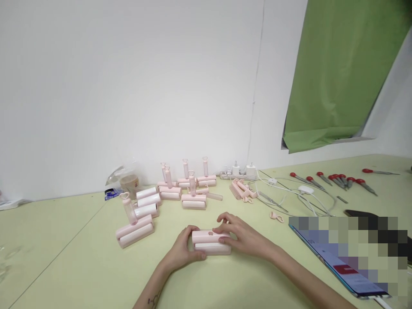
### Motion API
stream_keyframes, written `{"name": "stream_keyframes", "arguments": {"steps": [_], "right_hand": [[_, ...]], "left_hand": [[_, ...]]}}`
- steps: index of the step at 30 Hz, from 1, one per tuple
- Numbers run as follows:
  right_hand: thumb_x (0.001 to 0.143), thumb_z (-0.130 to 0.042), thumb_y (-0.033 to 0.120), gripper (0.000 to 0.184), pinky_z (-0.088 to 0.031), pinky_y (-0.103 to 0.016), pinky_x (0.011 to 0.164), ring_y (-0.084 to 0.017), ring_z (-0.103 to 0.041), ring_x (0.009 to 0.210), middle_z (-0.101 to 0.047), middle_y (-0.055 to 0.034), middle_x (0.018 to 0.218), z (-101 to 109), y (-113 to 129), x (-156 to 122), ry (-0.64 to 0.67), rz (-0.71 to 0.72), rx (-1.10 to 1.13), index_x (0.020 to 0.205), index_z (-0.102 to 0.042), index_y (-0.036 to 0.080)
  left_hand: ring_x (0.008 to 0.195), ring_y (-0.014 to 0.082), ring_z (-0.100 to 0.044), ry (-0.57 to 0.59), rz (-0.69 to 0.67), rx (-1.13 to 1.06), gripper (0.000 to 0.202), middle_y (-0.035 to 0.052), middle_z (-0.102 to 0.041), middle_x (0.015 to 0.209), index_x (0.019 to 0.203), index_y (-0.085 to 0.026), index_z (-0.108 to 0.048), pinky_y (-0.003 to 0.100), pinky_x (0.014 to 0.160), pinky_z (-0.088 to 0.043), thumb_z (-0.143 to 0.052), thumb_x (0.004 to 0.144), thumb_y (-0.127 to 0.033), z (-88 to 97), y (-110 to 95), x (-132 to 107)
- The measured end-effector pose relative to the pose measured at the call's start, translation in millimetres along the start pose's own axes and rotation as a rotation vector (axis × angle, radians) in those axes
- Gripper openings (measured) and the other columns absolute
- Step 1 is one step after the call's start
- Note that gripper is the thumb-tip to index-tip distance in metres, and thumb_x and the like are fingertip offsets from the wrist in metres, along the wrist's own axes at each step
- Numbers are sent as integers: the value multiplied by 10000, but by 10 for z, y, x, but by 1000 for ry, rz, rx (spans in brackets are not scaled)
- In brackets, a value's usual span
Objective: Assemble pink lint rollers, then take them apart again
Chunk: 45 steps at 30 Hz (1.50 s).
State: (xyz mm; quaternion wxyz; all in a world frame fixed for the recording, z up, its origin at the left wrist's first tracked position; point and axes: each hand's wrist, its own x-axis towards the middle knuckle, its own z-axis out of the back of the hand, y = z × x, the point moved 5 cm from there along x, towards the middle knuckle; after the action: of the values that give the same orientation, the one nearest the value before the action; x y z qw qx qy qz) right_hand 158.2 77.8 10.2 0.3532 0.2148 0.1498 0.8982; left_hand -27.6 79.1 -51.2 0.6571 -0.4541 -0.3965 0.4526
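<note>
In front of me lies a pink lint roller head (210, 237) with a white roll along its front and a round hole in its top. No handle stands in that hole. My left hand (185, 249) is closed round its left end, thumb on the lower front edge. At the right end, my right hand (238, 236) grips it, with the thumb on the front and bent fingers over the top. Beyond it stands a lint roller (193, 201) with an upright clear-and-pink handle. To the left is another lint roller (135, 231) with its handle up.
White rolls (148, 199) and more lint rollers (169, 192) stand toward the wall. Loose pink handles (241, 189) lie near a power strip (236, 174) and tangled cables. Several red-handled tools (337, 180), a loose pink part (276, 216) and a phone (341, 262) are at right.
</note>
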Motion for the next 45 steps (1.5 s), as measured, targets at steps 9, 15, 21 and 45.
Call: {"name": "stream_keyframes", "arguments": {"steps": [9,15,21,45], "right_hand": [[848,-491,256,287,-412,-407,840,-209,-503,996,-504,-88,1129,-16,-822,938,-118,-375,-190,1112,-490,144],[846,-488,277,230,-462,-340,695,-164,-565,783,-581,-52,916,166,-853,683,-15,-395,-209,1027,-514,137],[831,-443,331,229,-424,-239,633,-144,-533,743,-570,-19,825,540,-199,160,75,-102,-72,1014,-497,206],[661,-517,246,189,-252,-235,393,-193,-550,543,-623,-92,587,354,509,583,359,-113,-340,622,-636,104]], "left_hand": [[965,228,-450,72,-12,271,561,37,-493,1007,1016,-209,-448,306,846,-346,-719,537,-319,-22,31,5],[967,232,-430,44,-15,346,526,45,-463,994,1019,-211,-437,318,844,-346,-678,564,-314,-154,-25,-80],[991,242,-400,64,0,369,538,38,-451,979,1034,-229,-446,335,862,-329,-679,565,-349,-183,-26,-54],[853,206,-473,-48,97,417,399,28,-505,895,871,-204,-402,280,712,-378,-640,568,-308,-285,-112,-200]]}}
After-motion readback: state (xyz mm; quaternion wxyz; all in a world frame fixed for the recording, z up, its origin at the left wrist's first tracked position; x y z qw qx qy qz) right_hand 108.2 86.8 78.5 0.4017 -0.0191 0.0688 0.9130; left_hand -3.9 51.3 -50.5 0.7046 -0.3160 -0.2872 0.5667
